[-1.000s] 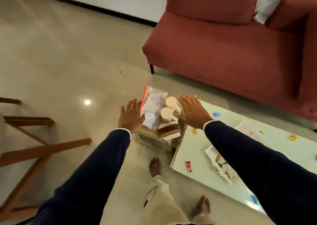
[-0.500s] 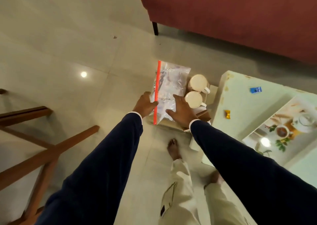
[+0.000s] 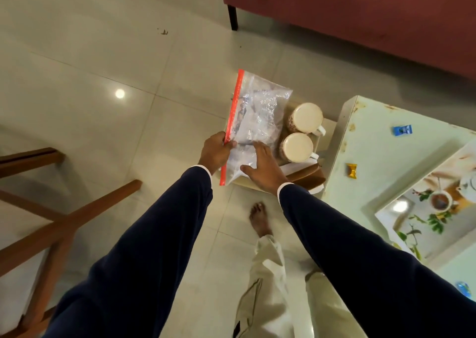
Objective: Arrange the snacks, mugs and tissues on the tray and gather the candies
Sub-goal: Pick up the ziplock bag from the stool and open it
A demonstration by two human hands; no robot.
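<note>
— What do your hands do just now?

— My left hand (image 3: 215,149) grips the near part of the red zip strip of the clear plastic bag (image 3: 257,121), with the fingers curled round that edge; my right hand (image 3: 265,167) lies flat on the near end of the same bag, the fingers straight and a little spread, pressing on the plastic

— And where is the bag?

— It lies over the left part of a low pale tray (image 3: 327,131) which stands beside the left end of the worktop (image 3: 371,142); what is inside the bag I cannot tell, the plastic is crumpled and shiny

— What else is on this tray?

— Two mugs, just to the right of the bag, both with the handle to the right; the far mug (image 3: 306,117) and the near mug (image 3: 296,147) are close together; beside my right wrist there is a brown box (image 3: 309,175) with white tissues under it

— And the candies?

— A blue candy (image 3: 402,130) and a yellow candy (image 3: 352,169) lie apart on the worktop; right of them lies a tray with a tea picture (image 3: 425,209); my bare foot (image 3: 260,219) stands on the floor between my arms
</note>
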